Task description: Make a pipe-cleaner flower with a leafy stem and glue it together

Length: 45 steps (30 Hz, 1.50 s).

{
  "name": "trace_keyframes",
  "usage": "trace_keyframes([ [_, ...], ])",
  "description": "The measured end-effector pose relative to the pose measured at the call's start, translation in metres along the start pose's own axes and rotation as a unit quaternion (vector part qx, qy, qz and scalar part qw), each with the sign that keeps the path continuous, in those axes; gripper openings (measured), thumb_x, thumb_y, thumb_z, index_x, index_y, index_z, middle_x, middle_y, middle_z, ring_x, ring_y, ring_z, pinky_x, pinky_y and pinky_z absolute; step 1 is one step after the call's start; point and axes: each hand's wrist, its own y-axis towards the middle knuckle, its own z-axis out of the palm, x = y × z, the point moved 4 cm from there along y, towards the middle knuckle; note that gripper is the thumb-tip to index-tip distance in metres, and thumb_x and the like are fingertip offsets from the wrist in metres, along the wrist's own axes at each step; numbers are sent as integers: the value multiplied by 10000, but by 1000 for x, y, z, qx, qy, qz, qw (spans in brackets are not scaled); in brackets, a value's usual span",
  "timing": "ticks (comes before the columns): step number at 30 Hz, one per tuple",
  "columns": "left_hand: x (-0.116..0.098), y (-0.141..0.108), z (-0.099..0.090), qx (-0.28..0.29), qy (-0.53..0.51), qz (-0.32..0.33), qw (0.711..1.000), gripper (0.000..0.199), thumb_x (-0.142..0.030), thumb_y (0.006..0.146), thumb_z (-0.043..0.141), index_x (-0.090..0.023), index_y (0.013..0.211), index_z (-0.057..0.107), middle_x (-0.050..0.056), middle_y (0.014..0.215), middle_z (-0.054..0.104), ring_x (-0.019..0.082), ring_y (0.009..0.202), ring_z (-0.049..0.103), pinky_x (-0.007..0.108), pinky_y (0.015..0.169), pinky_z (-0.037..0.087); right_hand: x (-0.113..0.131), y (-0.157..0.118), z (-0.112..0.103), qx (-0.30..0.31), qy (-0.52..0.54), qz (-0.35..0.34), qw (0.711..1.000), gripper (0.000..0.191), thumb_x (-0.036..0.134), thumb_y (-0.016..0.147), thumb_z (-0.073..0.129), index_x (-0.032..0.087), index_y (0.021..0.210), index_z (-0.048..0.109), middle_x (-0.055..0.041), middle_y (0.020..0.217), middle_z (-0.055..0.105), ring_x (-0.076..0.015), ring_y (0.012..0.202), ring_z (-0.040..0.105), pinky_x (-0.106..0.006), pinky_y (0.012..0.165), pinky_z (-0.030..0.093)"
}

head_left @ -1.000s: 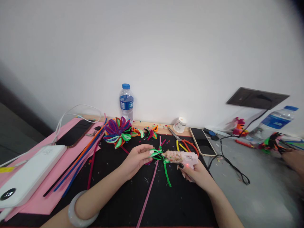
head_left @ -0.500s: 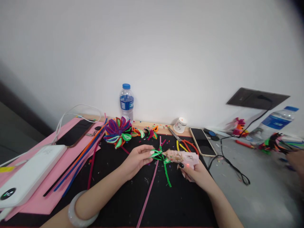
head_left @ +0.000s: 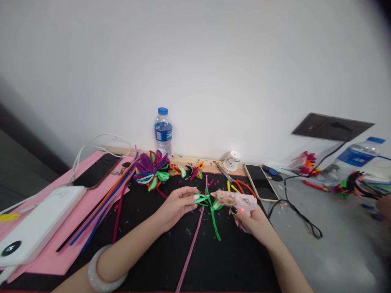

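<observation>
Between the fingertips of my left hand [head_left: 180,204] is a green-and-white pipe-cleaner leaf [head_left: 201,199], pinched at its outer end. It meets a green pipe-cleaner stem [head_left: 215,223] that carries another leaf [head_left: 217,204] on its right side. My right hand [head_left: 251,219] is wrapped round a pale pink glue gun [head_left: 233,199], its small red light lit. The gun's nozzle points left, close to the top of the stem; whether it touches I cannot tell. A long pink pipe cleaner [head_left: 191,250] runs beneath the green piece on the black mat [head_left: 146,260].
Behind my hands stand a multicoloured pipe-cleaner flower [head_left: 152,170], a water bottle [head_left: 163,132], a paper cup [head_left: 231,161] and scissors [head_left: 226,172]. A phone [head_left: 261,183] and black cable [head_left: 301,217] lie right. At left are a power bank [head_left: 42,224] and pipe cleaners [head_left: 104,203]. Another person's hand [head_left: 384,206] shows far right.
The glue gun has shifted slightly right, baring more of the right-hand leaf. My left hand has hardly moved. The other person's hand has drawn back toward the right edge.
</observation>
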Motion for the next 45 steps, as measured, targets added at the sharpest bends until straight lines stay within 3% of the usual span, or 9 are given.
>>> trace_keyframes([
  [18,-2,-1,2,-3,17,-3,1000,232,-197,621,726,-161,836,645,25,821,625,106,744,584,217,709,458,1,0,0,-7,-10,-5,1000,283,424,754,543,143,736,522,33,478,483,-63,366,399,-176,352,292],
  [23,-4,-2,3,-23,52,26,998,262,-236,614,727,-154,843,631,35,802,624,121,737,585,234,695,462,2,0,-2,-27,6,-6,1000,277,416,749,546,155,678,485,29,488,488,-63,375,403,-181,360,304],
  [34,-4,-2,6,-42,103,81,991,289,-266,667,682,-171,924,592,24,905,571,144,829,580,280,766,463,11,-3,-1,-69,-58,-74,993,300,316,766,533,112,985,548,19,494,492,-93,406,400,-214,388,318],
  [41,-2,-2,7,-50,129,101,985,314,-283,648,691,-154,916,590,36,893,612,132,788,574,236,717,443,18,-4,3,-70,-119,-130,982,255,275,755,532,108,927,616,10,517,510,-96,437,414,-210,410,355],
  [45,-3,-2,8,-53,145,100,983,303,-275,647,693,-151,903,590,25,873,612,113,755,565,216,694,430,25,-5,7,-58,-137,-150,977,258,244,756,519,116,952,629,-18,604,596,-126,512,499,-223,477,424],
])
